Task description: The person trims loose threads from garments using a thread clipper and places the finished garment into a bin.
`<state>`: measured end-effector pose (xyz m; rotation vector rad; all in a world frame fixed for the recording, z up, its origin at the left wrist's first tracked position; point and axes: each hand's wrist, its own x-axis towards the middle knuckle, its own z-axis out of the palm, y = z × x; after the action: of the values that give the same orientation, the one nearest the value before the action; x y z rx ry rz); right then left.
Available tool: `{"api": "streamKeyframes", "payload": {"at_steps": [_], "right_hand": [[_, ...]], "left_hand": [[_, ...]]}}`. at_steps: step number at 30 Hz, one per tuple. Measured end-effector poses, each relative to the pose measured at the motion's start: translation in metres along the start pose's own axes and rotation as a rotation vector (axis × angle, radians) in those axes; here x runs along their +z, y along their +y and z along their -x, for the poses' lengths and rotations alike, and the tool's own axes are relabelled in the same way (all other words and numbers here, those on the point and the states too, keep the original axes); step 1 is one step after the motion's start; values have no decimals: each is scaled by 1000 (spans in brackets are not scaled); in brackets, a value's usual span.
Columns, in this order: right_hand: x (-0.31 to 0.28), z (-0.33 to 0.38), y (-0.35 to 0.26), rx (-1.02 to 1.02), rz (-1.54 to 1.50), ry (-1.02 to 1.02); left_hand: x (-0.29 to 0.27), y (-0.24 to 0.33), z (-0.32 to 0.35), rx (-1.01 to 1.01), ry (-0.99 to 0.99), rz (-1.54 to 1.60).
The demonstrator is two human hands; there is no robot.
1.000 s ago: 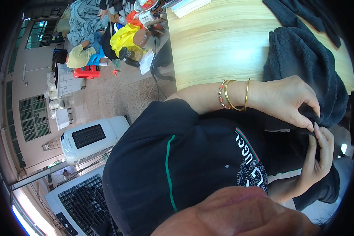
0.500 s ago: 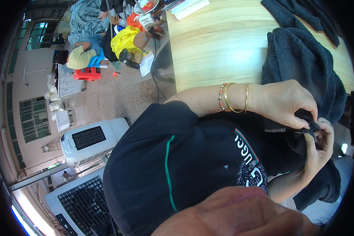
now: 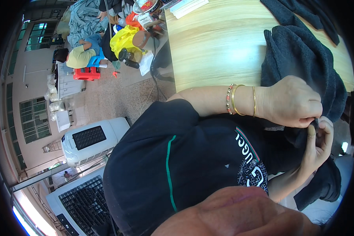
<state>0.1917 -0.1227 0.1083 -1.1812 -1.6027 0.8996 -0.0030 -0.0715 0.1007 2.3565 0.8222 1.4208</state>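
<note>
My left hand, with bracelets on the wrist, is closed with its knuckles turned up, its fingertips on an edge of dark grey cloth. Right against it, my right hand pinches the same edge between thumb and curled fingers. Only a small fold shows between the two hands. Some cloth hangs below them, hard to tell from my black shirt. Just beyond the hands, a bunched dark grey garment of thick fabric lies on the wooden table.
More dark cloth lies at the far right of the table, and papers at its far edge. To the left are a white air cooler, a yellow bag and a red stool. A person sits farther off.
My left hand has shifted slightly right and rolled over, hiding the gap between its thumb and fingers. The right hand stays almost in place, and less of the held cloth shows.
</note>
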Motion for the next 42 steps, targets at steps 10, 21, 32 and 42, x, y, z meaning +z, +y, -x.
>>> {"api": "streamKeyframes", "payload": {"at_steps": [10,21,32,42], "right_hand": [[-46,39,14,16,320,-265],[-108,59,40,151,91,281],[-110,73,60,291,35,-167],[-68,45,35,-87,346,458]], "left_hand": [[-36,-22,-14,21,-55,-56],[-80,-63,16,-209,-452,110],[-67,-41,4,-803,-124,1088],[-27,-6,-17,-799,145,1135]]}}
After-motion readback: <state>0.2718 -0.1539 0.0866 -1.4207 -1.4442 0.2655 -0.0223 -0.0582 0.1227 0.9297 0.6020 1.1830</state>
